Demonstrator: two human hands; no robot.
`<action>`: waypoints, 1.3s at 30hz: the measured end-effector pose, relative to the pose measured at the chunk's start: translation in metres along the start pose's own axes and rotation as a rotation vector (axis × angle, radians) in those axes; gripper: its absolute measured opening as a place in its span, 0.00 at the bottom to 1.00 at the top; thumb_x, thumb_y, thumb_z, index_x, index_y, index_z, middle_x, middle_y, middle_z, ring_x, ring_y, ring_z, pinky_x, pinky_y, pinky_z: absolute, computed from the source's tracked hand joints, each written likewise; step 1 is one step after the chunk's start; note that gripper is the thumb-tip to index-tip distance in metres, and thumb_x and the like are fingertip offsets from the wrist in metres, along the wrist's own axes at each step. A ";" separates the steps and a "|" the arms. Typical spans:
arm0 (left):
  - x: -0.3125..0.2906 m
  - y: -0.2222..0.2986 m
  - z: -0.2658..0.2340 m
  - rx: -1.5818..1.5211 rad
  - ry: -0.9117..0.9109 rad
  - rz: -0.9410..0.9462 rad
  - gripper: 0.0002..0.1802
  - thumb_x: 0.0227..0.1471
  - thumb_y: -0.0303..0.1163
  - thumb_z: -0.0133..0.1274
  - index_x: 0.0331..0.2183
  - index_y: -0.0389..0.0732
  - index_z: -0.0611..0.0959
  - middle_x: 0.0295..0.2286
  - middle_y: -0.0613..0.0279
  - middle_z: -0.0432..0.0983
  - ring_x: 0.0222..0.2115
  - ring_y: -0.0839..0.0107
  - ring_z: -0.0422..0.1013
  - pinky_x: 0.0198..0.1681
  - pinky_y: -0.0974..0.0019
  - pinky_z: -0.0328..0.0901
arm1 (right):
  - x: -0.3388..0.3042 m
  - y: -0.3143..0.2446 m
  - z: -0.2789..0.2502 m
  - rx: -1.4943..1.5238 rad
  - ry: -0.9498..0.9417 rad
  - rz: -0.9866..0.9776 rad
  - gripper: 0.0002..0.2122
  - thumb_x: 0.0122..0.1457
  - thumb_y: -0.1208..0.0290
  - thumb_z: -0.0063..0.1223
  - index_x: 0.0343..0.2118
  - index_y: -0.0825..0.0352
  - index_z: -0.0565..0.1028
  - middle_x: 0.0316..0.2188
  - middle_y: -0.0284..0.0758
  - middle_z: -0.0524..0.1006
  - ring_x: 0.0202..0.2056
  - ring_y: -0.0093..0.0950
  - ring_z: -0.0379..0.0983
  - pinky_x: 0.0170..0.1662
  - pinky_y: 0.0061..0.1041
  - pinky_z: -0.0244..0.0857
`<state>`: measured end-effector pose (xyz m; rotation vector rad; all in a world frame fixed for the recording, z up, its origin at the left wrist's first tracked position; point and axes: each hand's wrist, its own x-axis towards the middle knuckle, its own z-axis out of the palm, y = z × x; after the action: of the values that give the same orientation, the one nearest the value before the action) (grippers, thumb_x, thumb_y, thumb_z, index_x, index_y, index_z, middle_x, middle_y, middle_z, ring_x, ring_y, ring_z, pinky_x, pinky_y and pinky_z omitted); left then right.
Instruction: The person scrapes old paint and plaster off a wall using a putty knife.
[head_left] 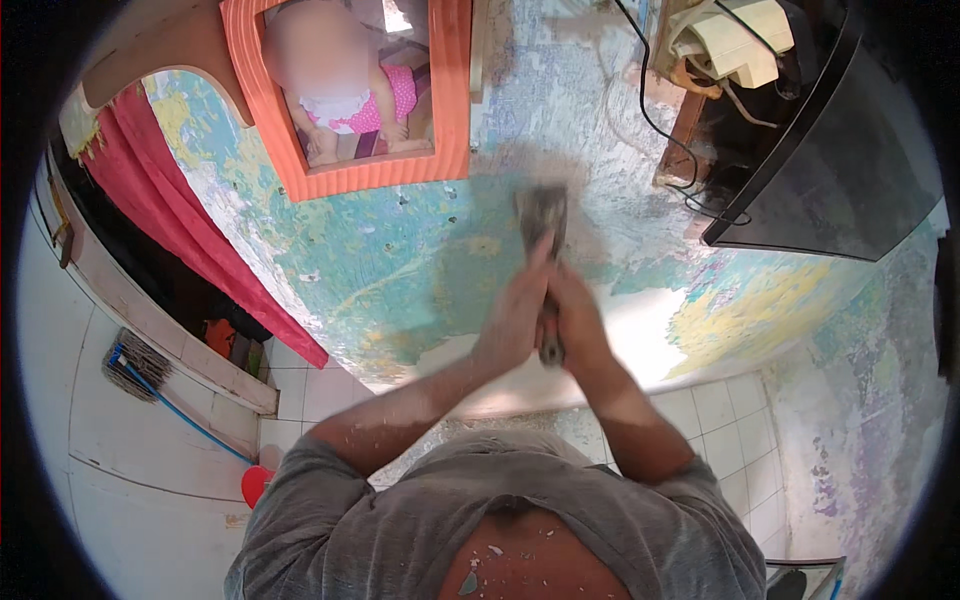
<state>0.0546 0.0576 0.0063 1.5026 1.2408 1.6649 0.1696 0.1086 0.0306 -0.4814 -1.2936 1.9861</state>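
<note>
Both of my hands are closed around a paint scraper with a wide, flat metal blade [541,210]. My left hand [512,315] grips it from the left side, with fingers stretched up toward the blade. On the other side, my right hand [582,320] wraps the handle, whose butt end pokes out below. The blade lies at or very close to the wall [380,275], which is patchy with flaking turquoise, yellow and white paint. Motion blurs the hands and blade slightly, so I cannot tell how firmly the edge touches. Pale dust coats my forearms.
An orange-framed photo [452,110] hangs above left of the blade. At upper right are a black flat screen [850,165], a dangling black cable [643,85] and a cream plastic object [735,45]. A red curtain [190,210] and a blue-handled brush [140,375] are at left.
</note>
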 end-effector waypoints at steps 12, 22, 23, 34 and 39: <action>0.106 0.102 -0.014 0.962 0.230 0.992 0.20 0.56 0.32 0.54 0.50 0.41 0.78 0.52 0.47 0.71 0.56 0.47 0.65 0.59 0.40 0.56 | -0.108 0.085 -0.138 -0.228 0.245 0.224 0.06 0.60 0.74 0.48 0.39 0.65 0.69 0.18 0.31 0.68 0.10 0.23 0.62 0.13 0.23 0.58; 0.078 -0.035 -0.007 1.507 -0.214 0.856 0.34 0.54 0.36 0.53 0.62 0.45 0.67 0.65 0.56 0.55 0.65 0.61 0.53 0.65 0.37 0.44 | -0.140 0.102 -0.126 -0.440 0.264 0.313 0.25 0.62 0.72 0.45 0.64 0.62 0.62 0.24 0.32 0.72 0.19 0.20 0.68 0.22 0.22 0.65; 0.063 -0.037 -0.008 1.471 -0.308 0.758 0.35 0.54 0.35 0.52 0.63 0.46 0.66 0.66 0.58 0.53 0.66 0.64 0.52 0.66 0.39 0.43 | -0.142 0.103 -0.131 -0.435 0.265 0.311 0.25 0.62 0.72 0.45 0.64 0.62 0.62 0.24 0.32 0.72 0.19 0.20 0.68 0.22 0.22 0.65; 0.139 0.067 0.006 1.481 0.072 0.898 0.33 0.52 0.39 0.54 0.60 0.47 0.70 0.63 0.61 0.59 0.65 0.64 0.54 0.67 0.42 0.41 | -0.121 0.065 -0.109 -0.622 0.211 0.186 0.26 0.59 0.76 0.50 0.63 0.63 0.65 0.34 0.34 0.74 0.29 0.22 0.71 0.35 0.24 0.69; 0.083 -0.007 -0.012 1.503 -0.307 0.869 0.35 0.52 0.35 0.54 0.62 0.43 0.67 0.63 0.64 0.59 0.65 0.67 0.52 0.69 0.49 0.41 | -0.132 0.077 -0.115 -0.655 0.242 0.029 0.24 0.58 0.77 0.53 0.60 0.64 0.69 0.37 0.32 0.75 0.36 0.20 0.71 0.42 0.21 0.66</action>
<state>0.0251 0.1306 0.0371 3.3553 1.8866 0.5151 0.3053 0.0664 -0.0975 -1.0151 -1.7656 1.4295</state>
